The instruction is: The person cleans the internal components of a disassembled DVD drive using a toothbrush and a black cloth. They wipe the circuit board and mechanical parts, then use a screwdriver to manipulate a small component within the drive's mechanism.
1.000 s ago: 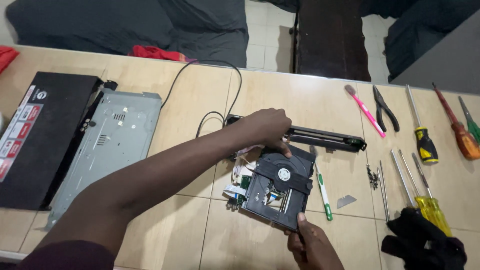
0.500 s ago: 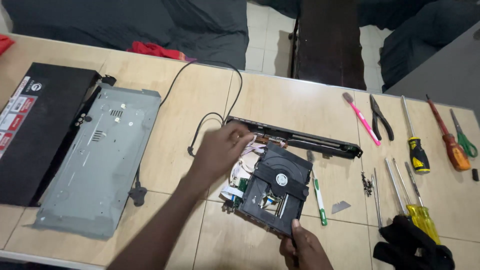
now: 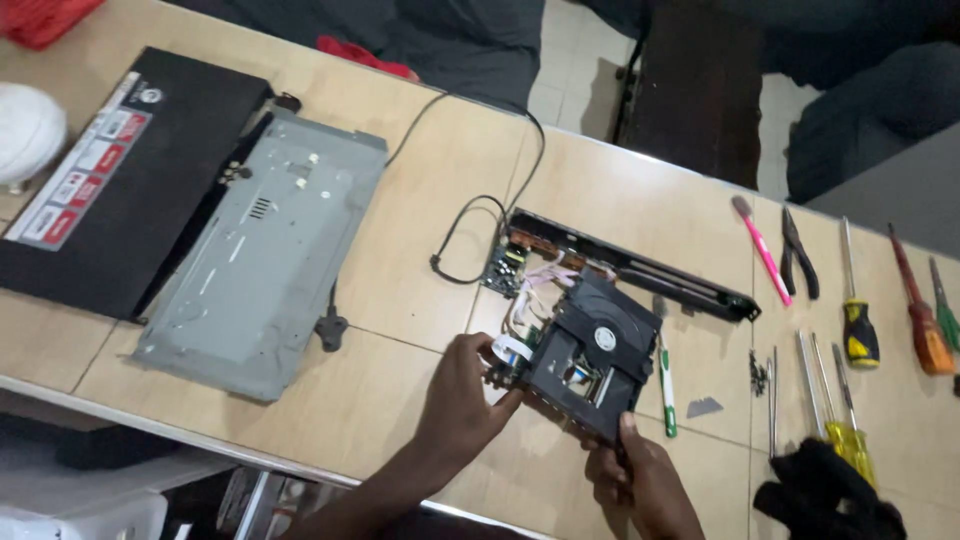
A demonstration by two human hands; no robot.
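Both hands grip black disc drive (image 3: 592, 358) between them — left hand (image 3: 462, 392) at left edge, right hand (image 3: 640, 478) at near corner.

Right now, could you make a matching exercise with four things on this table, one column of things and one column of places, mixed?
Things:
1. black disc drive
2. grey metal chassis
3. pink-handled tool
4. black cloth

Places:
A. at the bottom right edge of the view
B. between the left hand and right hand
C. beside the black pliers
D. next to the black cover

Pairs: 1-B, 2-D, 3-C, 4-A
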